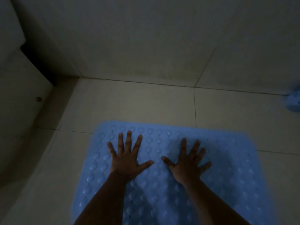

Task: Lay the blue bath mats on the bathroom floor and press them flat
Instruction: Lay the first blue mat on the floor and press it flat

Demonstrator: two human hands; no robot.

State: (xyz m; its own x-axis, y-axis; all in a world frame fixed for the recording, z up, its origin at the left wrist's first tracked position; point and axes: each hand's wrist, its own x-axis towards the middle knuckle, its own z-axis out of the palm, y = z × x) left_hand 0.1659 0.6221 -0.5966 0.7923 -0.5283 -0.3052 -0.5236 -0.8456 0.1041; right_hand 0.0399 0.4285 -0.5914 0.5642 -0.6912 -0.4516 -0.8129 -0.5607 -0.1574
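Floor: pale tiled floor is lying dim by the wall.
Mat: blue bath mat is lying under the fingers.
Left hand: fingers spread, pressing.
Right hand: fingers spread, pressing.

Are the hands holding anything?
No. The left hand and right hand lie flat with spread fingers, pressing on the bumpy blue rubber bath mat; nothing is gripped.

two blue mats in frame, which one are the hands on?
The large blue mat spread on the floor tiles at centre: left hand and right hand lie spread-fingered on it. The other blue mat is only partly visible at the right edge, untouched.
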